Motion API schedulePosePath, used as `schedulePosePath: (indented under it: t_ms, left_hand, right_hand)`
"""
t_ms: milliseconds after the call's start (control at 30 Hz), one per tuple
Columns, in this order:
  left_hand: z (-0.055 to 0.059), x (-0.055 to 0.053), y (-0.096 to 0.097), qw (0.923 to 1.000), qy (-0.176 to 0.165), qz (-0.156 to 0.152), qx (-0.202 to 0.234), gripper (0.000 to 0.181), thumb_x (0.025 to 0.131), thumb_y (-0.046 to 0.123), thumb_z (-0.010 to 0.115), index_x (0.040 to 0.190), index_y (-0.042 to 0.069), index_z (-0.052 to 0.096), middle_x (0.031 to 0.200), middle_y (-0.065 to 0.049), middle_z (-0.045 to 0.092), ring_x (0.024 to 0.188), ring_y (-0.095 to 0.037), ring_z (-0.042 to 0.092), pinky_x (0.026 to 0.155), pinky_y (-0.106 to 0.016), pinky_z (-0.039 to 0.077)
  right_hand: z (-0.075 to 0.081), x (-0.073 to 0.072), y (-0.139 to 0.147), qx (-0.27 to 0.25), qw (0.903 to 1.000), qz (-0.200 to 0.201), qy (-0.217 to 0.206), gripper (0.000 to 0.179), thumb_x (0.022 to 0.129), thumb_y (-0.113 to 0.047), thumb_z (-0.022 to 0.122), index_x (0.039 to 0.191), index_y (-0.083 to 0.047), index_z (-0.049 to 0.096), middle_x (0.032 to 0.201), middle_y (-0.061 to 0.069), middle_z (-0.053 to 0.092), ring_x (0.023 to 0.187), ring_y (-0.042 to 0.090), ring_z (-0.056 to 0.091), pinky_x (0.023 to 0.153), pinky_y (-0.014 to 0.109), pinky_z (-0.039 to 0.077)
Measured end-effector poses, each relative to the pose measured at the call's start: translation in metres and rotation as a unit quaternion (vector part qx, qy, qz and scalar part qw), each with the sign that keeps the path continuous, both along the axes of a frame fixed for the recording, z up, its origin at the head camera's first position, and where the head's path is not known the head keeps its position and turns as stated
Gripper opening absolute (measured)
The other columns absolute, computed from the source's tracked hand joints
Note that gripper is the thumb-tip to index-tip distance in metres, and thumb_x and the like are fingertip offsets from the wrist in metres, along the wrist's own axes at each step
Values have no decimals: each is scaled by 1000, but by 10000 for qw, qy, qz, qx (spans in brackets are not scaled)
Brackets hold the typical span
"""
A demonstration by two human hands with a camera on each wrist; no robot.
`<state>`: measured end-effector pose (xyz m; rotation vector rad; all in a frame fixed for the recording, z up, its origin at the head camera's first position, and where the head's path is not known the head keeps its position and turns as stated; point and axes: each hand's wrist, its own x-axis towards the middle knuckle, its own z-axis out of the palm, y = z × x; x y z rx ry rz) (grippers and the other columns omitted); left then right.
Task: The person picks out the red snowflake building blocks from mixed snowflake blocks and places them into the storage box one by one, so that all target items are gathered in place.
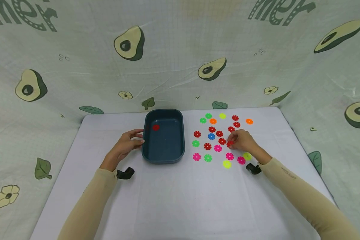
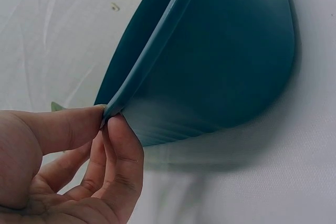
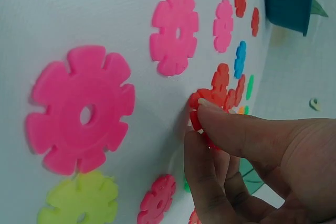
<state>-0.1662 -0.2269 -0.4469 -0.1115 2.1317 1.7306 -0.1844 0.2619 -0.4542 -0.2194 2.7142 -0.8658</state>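
Observation:
A dark blue rectangular plastic tray (image 1: 163,161) stands left of the spread discs. My left hand (image 1: 126,145) pinches its left rim between thumb and fingers, as the left wrist view shows on the tray (image 2: 220,56). Inside the tray lies one red disc (image 1: 156,127). Over on the right, my right hand (image 1: 243,140) pinches a red notched plastic disc (image 3: 195,120) between thumb and index finger, tilted up near the table surface. Other red discs (image 1: 222,141) lie close to these fingers, along with pink discs (image 3: 81,111) that have a centre hole and slotted edges.
Green discs (image 1: 208,158), orange discs (image 1: 249,121), yellow discs (image 1: 227,164) and one blue disc (image 1: 211,136) lie flat on the white table (image 1: 174,200). An avocado-print cloth (image 1: 168,66) rises behind the table. Black wrist-worn devices (image 1: 125,173) stick out at both sleeves.

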Motion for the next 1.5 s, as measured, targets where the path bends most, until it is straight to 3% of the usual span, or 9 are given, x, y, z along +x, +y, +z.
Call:
schedulePosePath:
  t_ms: [400, 633, 900, 1100, 1333, 1500]
  left_hand:
    - [1, 1, -1, 10000, -24, 3, -15, 64, 103, -3, 62, 162, -1, 36, 141, -27, 47, 87, -6, 65, 85, -24, 58]
    - [2, 1, 0, 10000, -49, 41, -17, 64, 103, -3, 62, 162, -1, 37, 140, -25, 48, 89, -7, 64, 85, -23, 58]
    - [0, -2, 0, 10000, -60, 59, -1, 64, 103, -3, 63, 161, 0, 38, 140, -26, 48, 88, -7, 65, 86, -25, 58]
    - [-1, -2, 1, 9999, -48, 96, -19, 63, 103, -3, 63, 161, 0, 39, 137, -22, 50, 89, -8, 65, 87, -27, 59]
    - [0, -2, 1, 9999, -42, 94, -46, 62, 103, -3, 63, 161, 0, 40, 136, -22, 51, 89, -8, 65, 88, -28, 59]
    - [-1, -2, 1, 9999, -56, 98, -36, 63, 102, -3, 63, 161, 0, 39, 139, -25, 49, 89, -8, 65, 87, -27, 59]
  right_hand:
    - [14, -8, -4, -525, 9967, -136, -610, 23, 90, -3, 82, 110, 5, 75, 100, 16, 67, 94, 29, 59, 72, 31, 53]
    - [33, -10, -19, -912, 9929, -36, -767, 24, 93, -3, 78, 116, 3, 72, 108, 17, 66, 101, 30, 59, 84, 41, 57]
    - [44, -20, -36, -1155, 9883, 120, -990, 23, 96, -5, 74, 119, 0, 72, 112, 15, 66, 102, 29, 62, 91, 47, 57]
    - [51, -25, -50, -1384, 9842, 190, -1086, 26, 94, -5, 78, 119, 1, 72, 113, 15, 65, 101, 27, 60, 90, 44, 57]
    - [55, -29, -69, -1683, 9796, 442, -1005, 26, 93, -1, 78, 118, 5, 72, 109, 16, 65, 92, 24, 60, 76, 30, 56]
    - [54, -31, -84, -1626, 9811, 541, -901, 28, 93, -1, 78, 120, 5, 73, 114, 19, 65, 96, 27, 58, 80, 36, 57]
